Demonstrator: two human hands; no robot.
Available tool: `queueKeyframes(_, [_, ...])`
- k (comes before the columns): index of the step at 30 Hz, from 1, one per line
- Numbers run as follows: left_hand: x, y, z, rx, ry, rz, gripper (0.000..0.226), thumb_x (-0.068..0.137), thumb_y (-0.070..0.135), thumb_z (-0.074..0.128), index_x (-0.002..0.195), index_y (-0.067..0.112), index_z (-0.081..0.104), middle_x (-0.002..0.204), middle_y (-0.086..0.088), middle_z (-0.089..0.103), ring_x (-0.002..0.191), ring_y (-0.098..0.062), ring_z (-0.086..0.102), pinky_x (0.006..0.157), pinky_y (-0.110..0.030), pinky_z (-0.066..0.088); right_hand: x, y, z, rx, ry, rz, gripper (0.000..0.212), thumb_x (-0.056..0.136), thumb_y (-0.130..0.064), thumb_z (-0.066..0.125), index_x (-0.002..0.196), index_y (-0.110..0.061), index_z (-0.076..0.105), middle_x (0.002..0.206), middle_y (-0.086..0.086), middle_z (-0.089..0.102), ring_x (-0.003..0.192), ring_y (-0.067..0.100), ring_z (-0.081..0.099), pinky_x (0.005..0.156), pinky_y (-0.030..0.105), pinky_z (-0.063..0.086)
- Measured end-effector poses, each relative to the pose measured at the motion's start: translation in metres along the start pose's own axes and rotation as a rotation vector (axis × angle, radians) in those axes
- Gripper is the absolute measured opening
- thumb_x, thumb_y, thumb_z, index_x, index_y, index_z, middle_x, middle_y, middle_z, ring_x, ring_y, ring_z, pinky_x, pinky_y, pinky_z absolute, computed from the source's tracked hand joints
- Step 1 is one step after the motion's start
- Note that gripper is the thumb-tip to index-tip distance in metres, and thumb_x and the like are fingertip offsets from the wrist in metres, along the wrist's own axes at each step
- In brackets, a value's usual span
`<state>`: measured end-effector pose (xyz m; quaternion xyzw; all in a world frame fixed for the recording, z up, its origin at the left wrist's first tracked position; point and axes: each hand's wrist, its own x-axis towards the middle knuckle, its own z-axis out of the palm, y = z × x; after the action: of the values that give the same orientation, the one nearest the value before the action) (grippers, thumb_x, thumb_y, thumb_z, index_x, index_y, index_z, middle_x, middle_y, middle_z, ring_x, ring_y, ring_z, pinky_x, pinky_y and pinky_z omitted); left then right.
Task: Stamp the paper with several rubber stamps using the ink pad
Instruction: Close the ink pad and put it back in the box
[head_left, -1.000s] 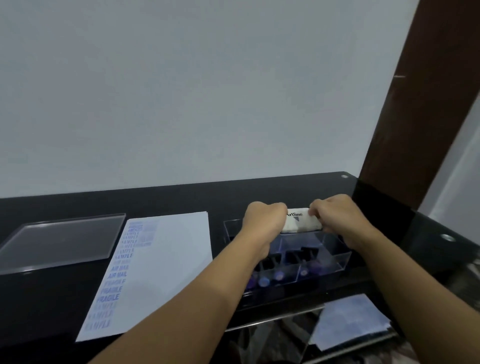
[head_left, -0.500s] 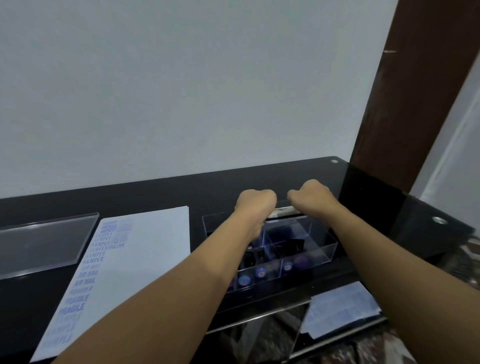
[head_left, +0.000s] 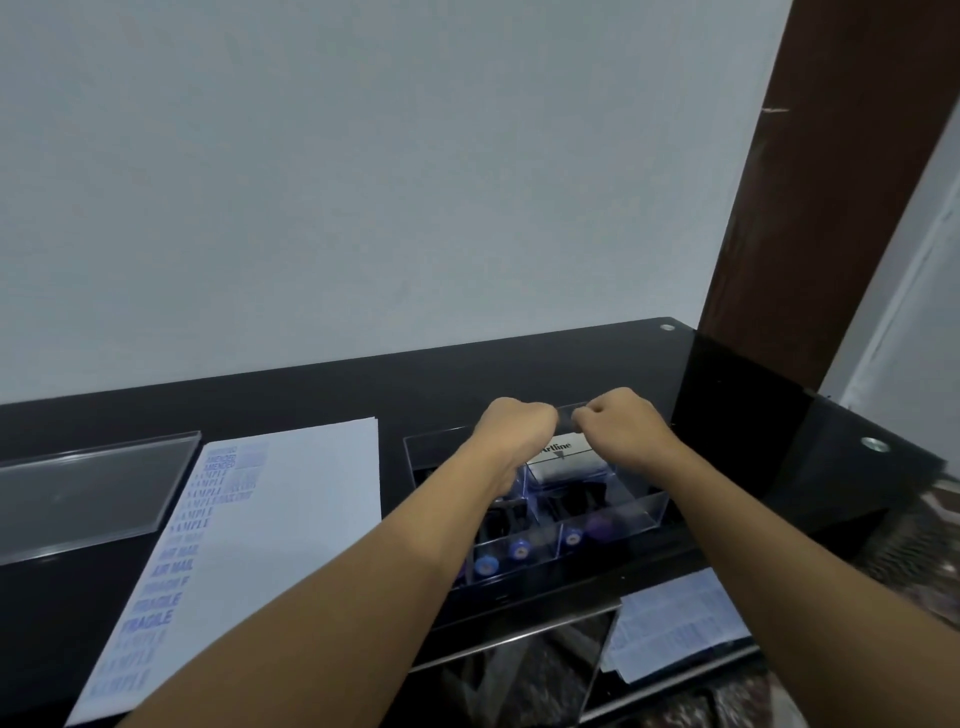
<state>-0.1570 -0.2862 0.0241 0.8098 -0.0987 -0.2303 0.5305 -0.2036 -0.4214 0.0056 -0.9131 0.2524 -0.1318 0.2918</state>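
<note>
- The paper (head_left: 291, 519) lay flat on the black desk (head_left: 467, 384), just left of the clear box (head_left: 613, 512), and it already carried blue print down its left side: rows reading AMENDED, SAMPLE, AIR MAIL and FRAGILE, some crisp and some faint.
- With four different wordings on the sheet, I judged the stamping itself largely or wholly done. The right half of the sheet was blank, so there was room for more.
- The ink pad (head_left: 566, 462), a white case with a dark brand name on top, sat in the back right compartment of the box and looked closed.
- The stamps (head_left: 485, 564) stood in the front compartments with their blue and purple tops showing. None lay out on the desk or the paper.
- The left hand (head_left: 517, 423) hovered over the back of the box with its fingers curled under. Whether it gripped anything could not be told.
- The right hand (head_left: 621, 426) was curled the same way just above the ink pad's far edge. I could not tell whether it touched the pad or had let go.
- This read as the tidying-up end of the task, with the pad going back into its slot.
- What seemed left: covering the box, perhaps with the clear sheet (head_left: 78, 499) lying left of the paper.
</note>
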Motion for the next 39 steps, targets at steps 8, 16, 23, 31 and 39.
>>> queueKeyframes(8, [-0.01,-0.012,-0.022,-0.108,0.029,0.03,0.007,0.088,0.021,0.057,0.091,0.015,0.059,0.086,-0.005,0.051,0.08,-0.021,0.047,0.073,-0.035,0.046,-0.012,0.006,0.007,0.066,0.008,-0.009,0.029,0.091,-0.02,0.05,0.086,0.001,0.071,0.084,0.01,0.074,0.083,0.029,0.067,0.058,0.029,0.045])
queueKeyframes(16, [-0.029,-0.028,-0.088,-0.067,0.094,0.082,0.005,0.093,0.021,0.057,0.089,0.018,0.057,0.092,-0.002,0.057,0.089,-0.023,0.058,0.09,-0.041,0.053,-0.032,-0.034,0.012,0.098,-0.026,-0.068,0.023,0.096,-0.021,0.05,0.089,-0.021,0.072,0.09,-0.008,0.072,0.084,0.012,0.065,0.071,0.029,0.051])
queueKeyframes(23, [-0.054,-0.055,-0.164,-0.031,0.231,0.086,0.014,0.098,0.024,0.056,0.104,0.015,0.065,0.103,0.002,0.064,0.102,-0.021,0.063,0.091,-0.039,0.055,-0.053,-0.1,0.035,0.114,-0.116,-0.172,0.023,0.098,-0.022,0.05,0.094,-0.018,0.072,0.095,-0.004,0.072,0.091,0.016,0.066,0.083,0.038,0.056])
queueKeyframes(31, [-0.083,-0.095,-0.265,-0.082,0.358,0.014,0.009,0.096,0.02,0.058,0.096,0.014,0.064,0.099,0.001,0.065,0.09,-0.013,0.063,0.073,-0.029,0.052,-0.075,-0.19,0.087,0.256,-0.3,-0.23,0.024,0.094,-0.02,0.052,0.1,-0.005,0.068,0.097,0.007,0.073,0.079,0.026,0.069,0.068,0.036,0.054])
queueKeyframes(39, [-0.108,-0.125,-0.341,-0.088,0.525,-0.046,0.019,0.099,0.024,0.056,0.111,0.013,0.066,0.109,-0.004,0.065,0.102,-0.022,0.064,0.08,-0.038,0.054,-0.093,-0.26,0.141,0.331,-0.44,-0.254,0.019,0.095,-0.016,0.052,0.105,-0.009,0.066,0.102,0.008,0.071,0.098,0.031,0.068,0.086,0.045,0.057])
